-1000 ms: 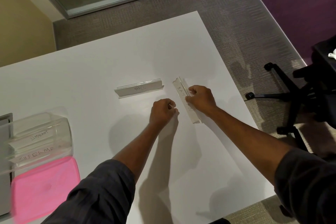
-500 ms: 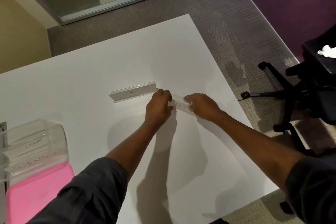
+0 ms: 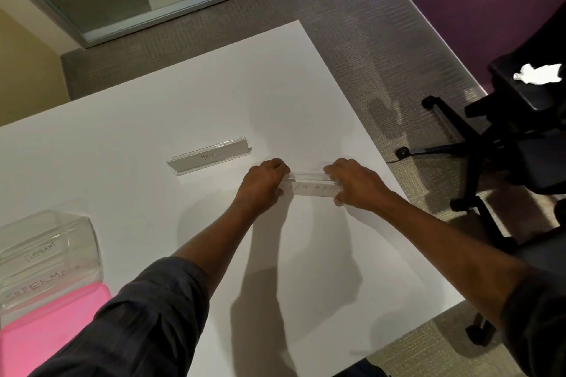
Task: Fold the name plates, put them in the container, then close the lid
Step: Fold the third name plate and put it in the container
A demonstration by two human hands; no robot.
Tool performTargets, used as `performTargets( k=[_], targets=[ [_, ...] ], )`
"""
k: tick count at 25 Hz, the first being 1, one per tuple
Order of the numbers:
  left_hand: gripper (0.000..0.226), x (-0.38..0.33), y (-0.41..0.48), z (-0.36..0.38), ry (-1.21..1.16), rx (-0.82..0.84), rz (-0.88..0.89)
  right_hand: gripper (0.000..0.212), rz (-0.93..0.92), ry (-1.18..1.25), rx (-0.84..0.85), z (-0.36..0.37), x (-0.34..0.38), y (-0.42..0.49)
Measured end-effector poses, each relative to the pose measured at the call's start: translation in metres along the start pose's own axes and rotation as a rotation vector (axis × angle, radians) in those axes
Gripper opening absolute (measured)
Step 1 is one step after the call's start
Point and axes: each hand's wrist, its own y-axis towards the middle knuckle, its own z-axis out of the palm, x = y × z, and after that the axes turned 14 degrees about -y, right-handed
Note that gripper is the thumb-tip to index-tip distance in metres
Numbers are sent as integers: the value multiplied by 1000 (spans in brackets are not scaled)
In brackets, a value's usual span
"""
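A clear name plate with handwritten letters (image 3: 311,185) lies crosswise on the white table (image 3: 153,113), gripped at both ends. My left hand (image 3: 263,182) clasps its left end and my right hand (image 3: 352,182) its right end. A second name plate marked "Dog" (image 3: 209,155) stands apart, to the left and a little farther away. At the left edge a clear container (image 3: 46,257) holds two lettered name plates. Its pink lid (image 3: 52,327) lies flat just in front of it.
A black office chair (image 3: 502,144) with a white crumpled thing on its seat stands to the right of the table. The table's right edge runs close beside my right forearm. Carpet and glass doors lie beyond the far edge.
The name plate has swung from pointing away from me to lying crosswise. My left hand has moved up and taken hold of its left end; my right hand kept its grip.
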Motion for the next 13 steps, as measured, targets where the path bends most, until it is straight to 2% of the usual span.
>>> performTargets(
  k=[2,7,13],
  targets=[
    [59,-2,-3,2,2,7,7,71,-8,-65,-28,3,-4,-6],
    [64,-1,-11,6,28,30,2,47,1,-49,-59,2,-1,-13],
    [59,10,-37,-3,3,9,-17,53,-35,-19,-46,-6,17,-18]
  ],
)
